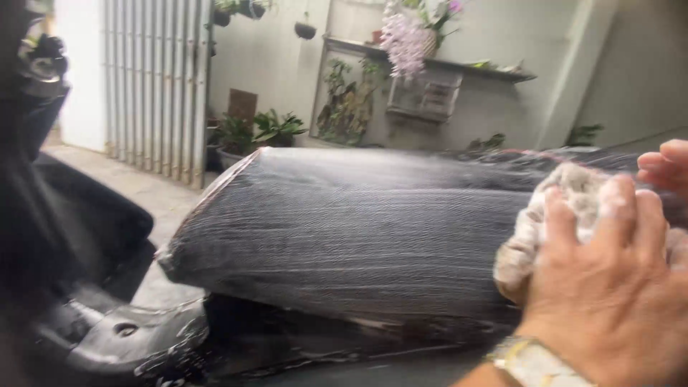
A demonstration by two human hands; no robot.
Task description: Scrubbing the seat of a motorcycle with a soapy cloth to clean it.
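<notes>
Black and wet, the motorbike seat [344, 229] runs across the middle of the view, its ribbed cover streaked with thin soapy lines. At its right end a pale, frothy sponge [566, 215] lies pressed against the seat's surface. 1 hand [609, 287], wearing a pale wristwatch [534, 362], is clamped on the sponge from the near side, its fingers [620, 208] spread over the top and dabbed with foam. From its place and thumb it looks like the left hand, though that is not certain. Fingertips of a 2nd hand [666, 165] show at the right edge, just beyond the sponge; too little of it is in view to tell whether it is apart or together. Below the seat, the dark bodywork [122, 337] of the bike glistens with water. Behind, a pale folding gate [154, 79] stands at left, potted plants [258, 132] sit along the wall, and a shelf [430, 64] carries a spray of pale purple flowers [403, 39].
</notes>
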